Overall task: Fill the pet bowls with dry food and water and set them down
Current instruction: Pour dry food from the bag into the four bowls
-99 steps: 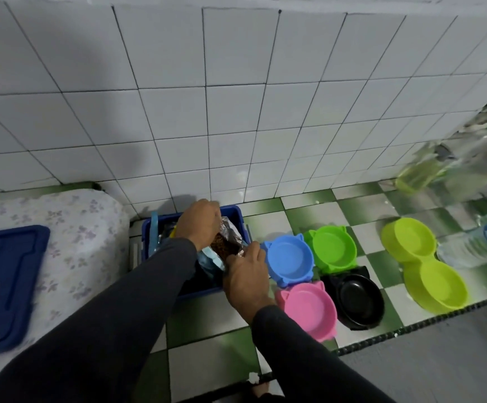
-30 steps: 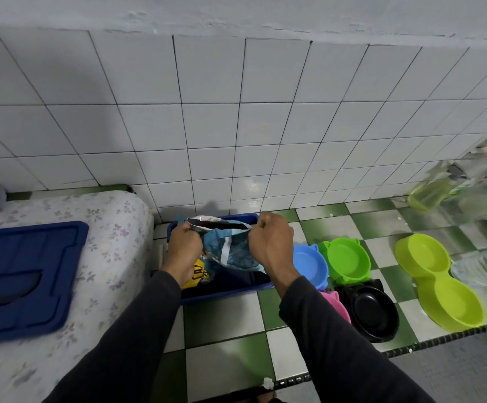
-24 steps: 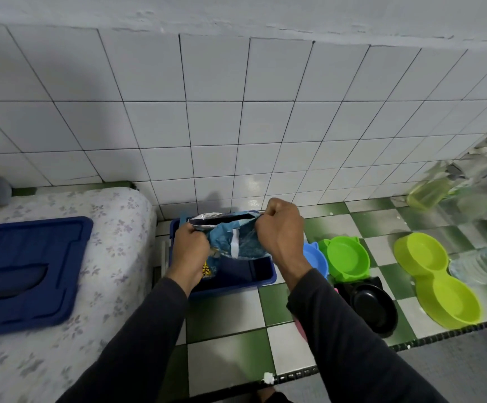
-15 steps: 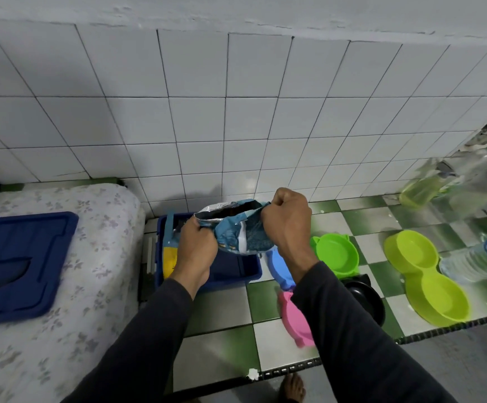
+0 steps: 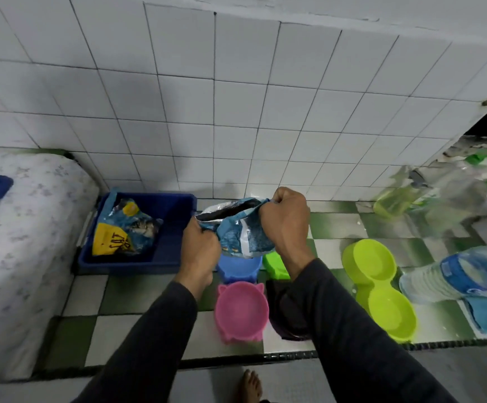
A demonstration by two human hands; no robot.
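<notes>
Your left hand [image 5: 200, 245] and right hand [image 5: 286, 221] each grip the open food bag [image 5: 236, 228], fingers curled | blue bowl [image 5: 238, 269] directly beneath | pink bowl [image 5: 241, 311] at 6 o'clock of it

We hold both arms extended forward in dark sleeves, left hand [image 5: 200, 245] and right hand [image 5: 284, 221] fisted, knuckles up, side by side.

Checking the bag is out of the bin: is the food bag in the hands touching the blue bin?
Apart. The head view shows the food bag held up right of the blue bin, with wall tile visible between them.
</notes>
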